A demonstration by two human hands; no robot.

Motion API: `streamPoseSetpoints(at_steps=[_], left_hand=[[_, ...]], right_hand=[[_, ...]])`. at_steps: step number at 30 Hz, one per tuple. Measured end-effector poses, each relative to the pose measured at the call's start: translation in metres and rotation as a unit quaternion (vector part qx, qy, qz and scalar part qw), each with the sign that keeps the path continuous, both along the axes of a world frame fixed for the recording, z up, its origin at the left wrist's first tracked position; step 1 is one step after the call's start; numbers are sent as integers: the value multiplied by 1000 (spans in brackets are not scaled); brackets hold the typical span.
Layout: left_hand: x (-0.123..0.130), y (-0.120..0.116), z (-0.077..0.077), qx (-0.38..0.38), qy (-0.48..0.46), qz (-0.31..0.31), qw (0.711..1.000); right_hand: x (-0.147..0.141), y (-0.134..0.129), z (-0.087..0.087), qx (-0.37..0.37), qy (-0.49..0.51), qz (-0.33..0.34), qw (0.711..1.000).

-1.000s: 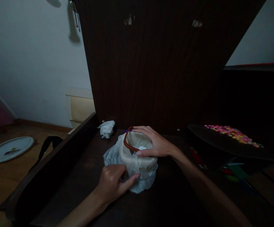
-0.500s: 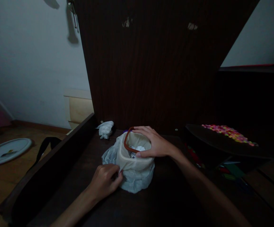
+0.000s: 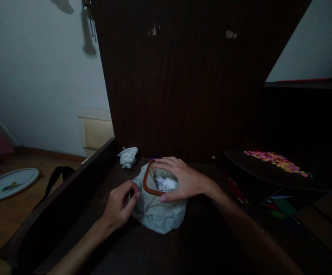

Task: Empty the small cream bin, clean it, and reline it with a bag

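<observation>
A small bin lined with a pale, translucent bag stands on the dark wooden surface. White crumpled paper lies inside it. An orange-brown ring sits around the bin's mouth on its left and front. My right hand grips this ring, fingers over the far side and thumb on the near edge. At the left side of the bag is my left hand, its fingers curled and thumb near the index finger, pinching the bag's edge; the exact contact is hard to see.
A knotted white bag lies behind, left of the bin. A low dark side board runs along the left. Pink and yellow small pieces rest on a dark shelf at right. A white round lid is on the floor.
The ring has moved left and down onto the bin's rim, with my right hand on it. My left hand has shifted left and up, and the bag's left side is drawn in closer.
</observation>
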State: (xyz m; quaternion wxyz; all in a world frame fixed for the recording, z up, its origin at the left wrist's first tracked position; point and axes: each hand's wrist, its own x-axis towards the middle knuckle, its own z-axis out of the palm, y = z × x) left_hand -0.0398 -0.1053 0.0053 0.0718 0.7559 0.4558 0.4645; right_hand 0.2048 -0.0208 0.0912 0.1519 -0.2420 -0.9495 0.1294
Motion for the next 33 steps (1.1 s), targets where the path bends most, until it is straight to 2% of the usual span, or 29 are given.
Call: streamPoseSetpoints(at_steps=[3,6,10,13,17,19,21,25,33], left_hand=[[2,10,14,28,-63,1,998],[6,24,24,31,-56,-66,996],[7,44,33,-10,-9,-151,988],[6,57,34,-47,-1,-202,978],[6,68,31,-83,0,-245,966],[7,70,28,-84,-12,-251,964],[9,71,25,-77,-24,-249,965],[11,71,22,-75,-32,-241,967],[13,69,23,-86,-28,-226,970]], right_hand=[[1,5,-1,-23,-8,2,1000],[7,8,0,-42,23,-9,999],[30,2,-3,-18,152,-40,987],[52,-9,-20,-6,230,-77,970],[65,-26,-61,-61,234,-117,963],[61,-33,-79,-85,237,-125,960],[52,-37,-89,-103,243,-124,956],[42,-40,-95,-103,249,-125,955],[52,-37,-108,-94,216,-137,962]])
